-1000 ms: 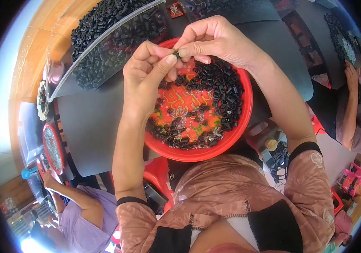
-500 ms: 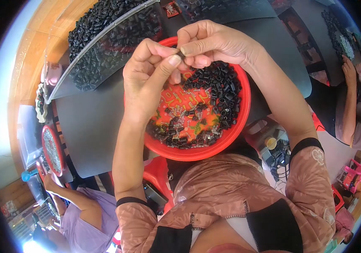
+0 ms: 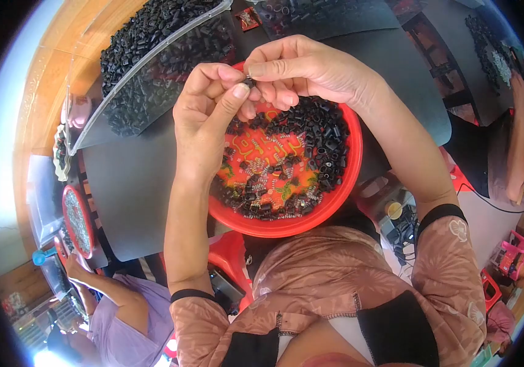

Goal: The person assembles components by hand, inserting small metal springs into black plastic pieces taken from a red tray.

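Above the basin's far rim my left hand [image 3: 204,119] pinches a small black plastic part [image 3: 249,82] between thumb and forefinger. The fingertips of my right hand [image 3: 311,66] are closed at the same part from the other side. Something thin and coil-like seems to stick out of its top, too small to be sure of. Below both hands sits a round red basin [image 3: 354,168] with a printed floor. Black tubular plastic pieces [image 3: 326,137] are heaped along its right side, and small metal springs [image 3: 259,165] lie scattered among others on the bottom.
A clear-walled bin [image 3: 152,58] full of black pieces stands at the back left of the dark table [image 3: 130,196]. A red wrapper [image 3: 248,19] lies behind the basin. Co-workers sit on both sides, one near a red tray [image 3: 78,220] of small metal pieces.
Both hands have shifted slightly left, still together at the fingertips. The black part shows more clearly between them. The co-worker's arm at right has moved up.
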Demonstrator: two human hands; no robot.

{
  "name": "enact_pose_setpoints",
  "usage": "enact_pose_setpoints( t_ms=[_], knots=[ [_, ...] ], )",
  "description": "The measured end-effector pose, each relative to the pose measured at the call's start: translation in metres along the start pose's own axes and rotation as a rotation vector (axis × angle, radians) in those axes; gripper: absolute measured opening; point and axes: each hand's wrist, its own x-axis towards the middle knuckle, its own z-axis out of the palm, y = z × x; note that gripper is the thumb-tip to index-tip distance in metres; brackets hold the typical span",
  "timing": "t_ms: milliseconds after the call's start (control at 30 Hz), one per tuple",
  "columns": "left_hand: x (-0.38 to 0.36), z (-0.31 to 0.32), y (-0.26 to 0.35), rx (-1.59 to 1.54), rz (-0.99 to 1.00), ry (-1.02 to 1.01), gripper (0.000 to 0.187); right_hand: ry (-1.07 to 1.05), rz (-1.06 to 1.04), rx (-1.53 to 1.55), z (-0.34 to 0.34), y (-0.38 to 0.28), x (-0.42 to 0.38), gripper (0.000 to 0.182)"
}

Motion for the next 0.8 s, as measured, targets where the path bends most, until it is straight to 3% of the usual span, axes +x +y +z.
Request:
enact_pose_setpoints(
  t_ms=[267,567,667,800],
  knots=[
    [0.001,0.000,0.001,0.029,0.000,0.050,0.021,0.066,-0.130,-0.088,0.009,0.000,0.001,0.022],
    [0.005,-0.012,-0.004,-0.165,-0.052,0.030,0.023,0.284,-0.418,-0.556,0.022,0.002,0.001,0.014],
    [0.006,-0.014,-0.004,-0.245,-0.089,0.018,0.026,0.334,-0.716,-0.800,0.014,0.013,0.010,0.014],
    [0.007,-0.013,-0.003,-0.281,-0.112,0.013,0.027,0.342,-0.595,-0.698,0.019,0.016,0.009,0.013]
  ],
)
